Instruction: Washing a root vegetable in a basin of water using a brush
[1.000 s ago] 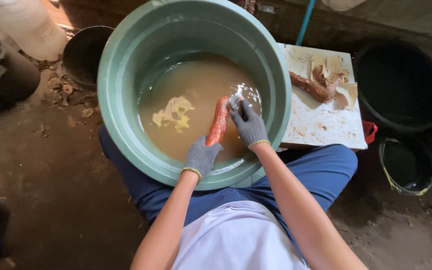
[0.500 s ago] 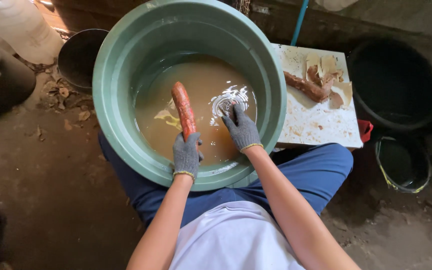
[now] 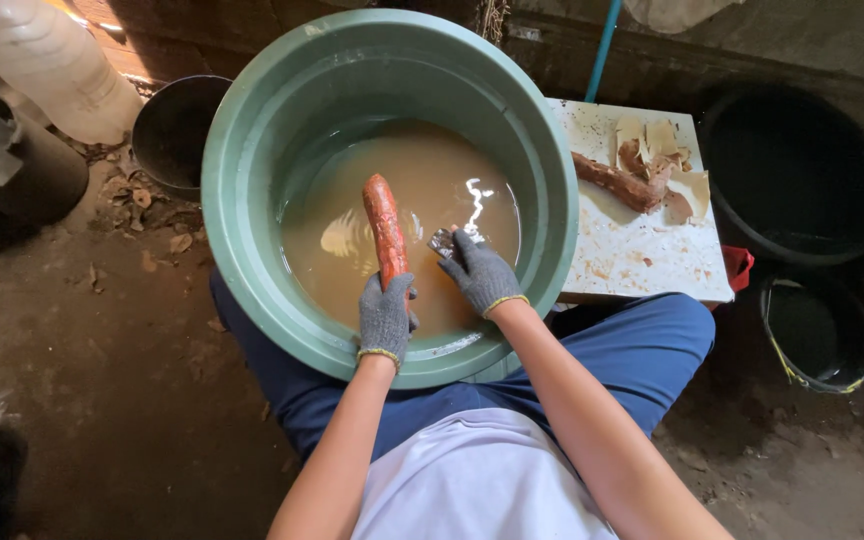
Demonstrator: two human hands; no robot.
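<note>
Root (image 3: 385, 228) lifted upright, two gloved hands, one basin (image 3: 252, 250)

floor: bare dirt (image 3: 102, 400), dry leaves | wall: dark (image 3: 752, 50) | light: dim daylight

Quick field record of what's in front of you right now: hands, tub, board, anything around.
left hand: gloved, grips the lower end of a reddish root
right hand: gloved, holds a small shiny thing at the water; what it is, unclear
tub: green, holds murky brown water
board: white, right of tub, carries another root and peelings
around: black buckets, plastic bottle
</note>
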